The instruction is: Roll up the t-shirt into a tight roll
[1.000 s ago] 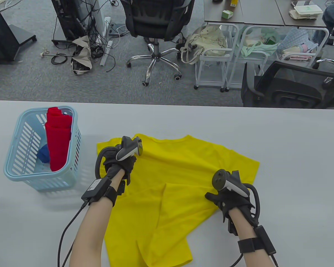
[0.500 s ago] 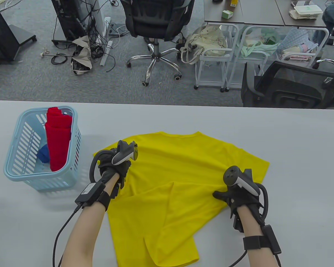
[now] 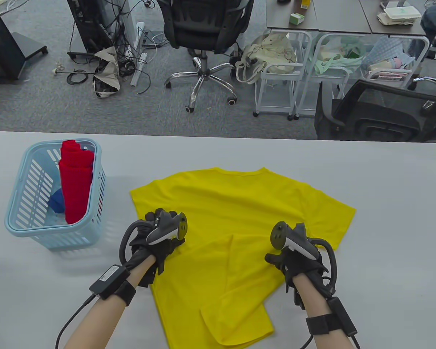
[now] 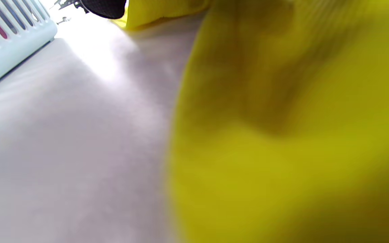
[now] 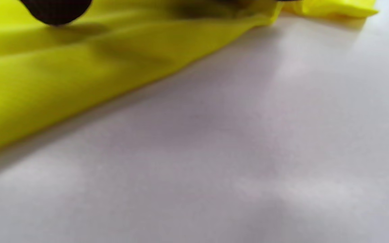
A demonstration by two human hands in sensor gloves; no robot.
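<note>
A yellow t-shirt point(image 3: 239, 203) lies spread on the grey table point(image 3: 385, 189), collar at the far side and a sleeve out to each side. Its lower part is folded over in a loose flap point(image 3: 236, 291). My left hand point(image 3: 156, 240) rests on the shirt's left side below the sleeve, fingers spread on the cloth. My right hand point(image 3: 289, 256) rests on the shirt's right edge below the right sleeve, thumb out to the left. One dark fingertip point(image 4: 105, 7) shows above blurred yellow cloth point(image 4: 282, 135) in the left wrist view, and one fingertip point(image 5: 56, 11) lies on the cloth point(image 5: 62, 74) in the right wrist view.
A light blue basket point(image 3: 20, 225) stands at the table's left with a rolled red garment point(image 3: 75, 181) and something blue point(image 3: 57, 201) inside; its wall shows in the left wrist view point(image 4: 8, 44). Office chairs, carts and cables are on the floor beyond the far edge.
The shirt has been pulled flatter and shifted right; its left sleeve now lies free. My left hand has moved nearer, off the sleeve. My right hand has moved left along the right edge.
</note>
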